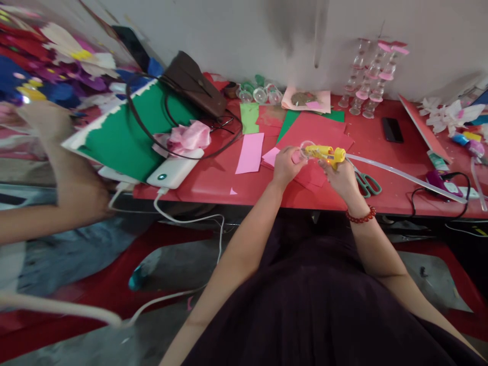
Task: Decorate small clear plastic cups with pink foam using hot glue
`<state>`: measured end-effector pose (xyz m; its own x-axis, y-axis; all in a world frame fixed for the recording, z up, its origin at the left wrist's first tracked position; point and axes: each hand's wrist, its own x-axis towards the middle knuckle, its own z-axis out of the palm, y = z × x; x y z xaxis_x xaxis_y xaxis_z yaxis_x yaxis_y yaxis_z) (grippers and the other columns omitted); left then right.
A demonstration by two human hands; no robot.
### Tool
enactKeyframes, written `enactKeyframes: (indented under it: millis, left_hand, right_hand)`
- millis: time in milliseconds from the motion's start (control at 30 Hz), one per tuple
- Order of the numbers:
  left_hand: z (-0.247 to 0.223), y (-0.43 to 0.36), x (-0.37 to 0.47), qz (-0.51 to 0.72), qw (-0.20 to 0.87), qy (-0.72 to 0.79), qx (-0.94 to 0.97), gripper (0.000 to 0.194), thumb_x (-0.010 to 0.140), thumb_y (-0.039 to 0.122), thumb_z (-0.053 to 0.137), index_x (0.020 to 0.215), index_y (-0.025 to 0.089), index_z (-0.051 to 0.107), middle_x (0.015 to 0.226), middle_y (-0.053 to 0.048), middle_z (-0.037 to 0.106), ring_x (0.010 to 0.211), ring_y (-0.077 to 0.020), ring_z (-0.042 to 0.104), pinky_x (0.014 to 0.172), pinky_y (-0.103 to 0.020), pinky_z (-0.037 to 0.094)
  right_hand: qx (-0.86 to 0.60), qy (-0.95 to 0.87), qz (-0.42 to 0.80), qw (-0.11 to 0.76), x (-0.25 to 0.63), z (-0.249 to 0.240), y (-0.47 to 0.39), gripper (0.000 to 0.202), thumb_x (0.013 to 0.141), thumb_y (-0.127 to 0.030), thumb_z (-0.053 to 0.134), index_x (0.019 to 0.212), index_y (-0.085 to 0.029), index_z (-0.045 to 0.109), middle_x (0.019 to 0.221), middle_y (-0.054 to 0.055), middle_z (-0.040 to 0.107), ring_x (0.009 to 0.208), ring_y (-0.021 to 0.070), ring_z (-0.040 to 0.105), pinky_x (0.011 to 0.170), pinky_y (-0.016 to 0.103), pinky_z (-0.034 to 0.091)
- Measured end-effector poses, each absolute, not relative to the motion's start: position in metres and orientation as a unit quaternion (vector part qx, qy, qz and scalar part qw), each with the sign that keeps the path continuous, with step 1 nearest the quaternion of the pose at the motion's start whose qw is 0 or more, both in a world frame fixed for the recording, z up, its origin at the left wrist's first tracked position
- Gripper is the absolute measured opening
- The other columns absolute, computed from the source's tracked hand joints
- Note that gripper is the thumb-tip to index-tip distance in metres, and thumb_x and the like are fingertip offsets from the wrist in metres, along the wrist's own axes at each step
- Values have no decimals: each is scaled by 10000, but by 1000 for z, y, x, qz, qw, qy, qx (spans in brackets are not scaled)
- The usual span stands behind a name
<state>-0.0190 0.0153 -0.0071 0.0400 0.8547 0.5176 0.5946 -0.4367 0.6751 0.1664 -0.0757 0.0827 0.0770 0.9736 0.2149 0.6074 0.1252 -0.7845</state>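
In my right hand [342,180] is a yellow hot glue gun [319,151], its nozzle pointing left. A long clear glue stick [404,173] runs out of its back toward the right. My left hand [285,166] is closed around a small clear plastic piece with a pink disc [297,155], right at the nozzle; the fingers partly hide it. Beneath both hands lie red paper sheets [305,131] and a bit of pink paper [270,156]. Green-handled scissors [368,184] rest beside my right wrist.
Stacked clear plastic cups with pink discs [375,76] stand near the wall. A phone [392,130] lies to the right. Leftward are a pink strip [249,153], a white power bank [173,170], a brown bag [196,84] and a co-worker's arm [57,152], blurred.
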Motion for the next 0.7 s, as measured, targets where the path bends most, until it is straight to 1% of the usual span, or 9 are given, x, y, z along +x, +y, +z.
enactKeyframes:
  millis: [133, 267, 333, 467, 567, 700]
  left_hand:
    - [-6, 14, -19, 465, 137, 511, 710, 340, 767, 296, 867, 1059, 212, 715, 1179, -123, 794, 1115, -293, 737, 1053, -485, 587]
    - [-5, 14, -19, 472, 135, 507, 708, 326, 764, 296, 872, 1042, 228, 717, 1169, -109, 801, 1102, -290, 741, 1045, -489, 593]
    - [-5, 14, -19, 472, 136, 508, 707, 320, 759, 290, 876, 1030, 228, 718, 1157, -110, 803, 1095, -288, 743, 1045, -483, 595]
    - [-5, 14, -19, 474, 137, 507, 707, 310, 763, 278, 867, 1030, 216, 724, 1157, -127, 803, 1100, -292, 745, 1052, -483, 593]
    - [-6, 15, -20, 475, 136, 502, 710, 315, 763, 292, 867, 1039, 226, 728, 1163, -119, 803, 1107, -293, 745, 1052, -490, 593]
    - [-7, 16, -20, 480, 132, 502, 707, 304, 771, 301, 870, 1026, 229, 723, 1142, -112, 802, 1088, -278, 745, 1030, -468, 600]
  right_hand:
    - [-626, -638, 219, 390, 166, 83, -76, 427, 957, -545, 705, 715, -204, 619, 575, -9, 552, 562, 141, 550, 565, 276, 360]
    - [-620, -645, 199, 401, 167, 81, -76, 462, 952, -580, 698, 692, -212, 597, 575, -10, 544, 572, 142, 541, 566, 272, 356]
    - [-618, -645, 196, 404, 167, 80, -76, 459, 953, -582, 695, 698, -214, 594, 595, -4, 563, 575, 142, 540, 565, 274, 354]
    - [-623, -645, 197, 395, 167, 81, -78, 416, 957, -547, 706, 725, -212, 617, 609, -3, 575, 574, 145, 533, 575, 284, 350]
    - [-629, -646, 199, 383, 166, 82, -79, 357, 942, -505, 736, 762, -209, 650, 601, -15, 562, 566, 142, 513, 584, 286, 348]
    - [-634, -645, 191, 382, 166, 82, -80, 267, 928, -432, 755, 810, -207, 672, 617, -23, 563, 577, 139, 503, 594, 283, 346]
